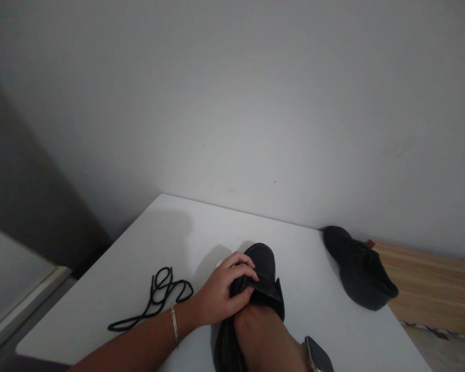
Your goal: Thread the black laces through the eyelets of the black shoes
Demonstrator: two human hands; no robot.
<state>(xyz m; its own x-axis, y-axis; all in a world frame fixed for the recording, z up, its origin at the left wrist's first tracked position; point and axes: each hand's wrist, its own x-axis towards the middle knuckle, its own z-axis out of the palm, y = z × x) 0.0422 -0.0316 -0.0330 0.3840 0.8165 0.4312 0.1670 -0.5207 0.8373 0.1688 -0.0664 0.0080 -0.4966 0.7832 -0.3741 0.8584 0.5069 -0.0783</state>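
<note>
A black shoe (264, 259) lies on the white table with its toe pointing to the wall. No lace shows in its open front. My left hand (232, 284) comes in from the left, fingers curled over the shoe's upper near the tongue and gripping it. My right hand (251, 321) reaches into the shoe's opening; its fingers are hidden inside, so their pose cannot be seen. A loose black shoelace (161, 294) lies in loops on the table, left of my left hand.
A second black shoe (360, 271) rests at the table's right edge, by the wall. The white table (170, 232) meets the wall (256, 129) at the back. Beyond the right edge is a wooden board (430, 284), lower down.
</note>
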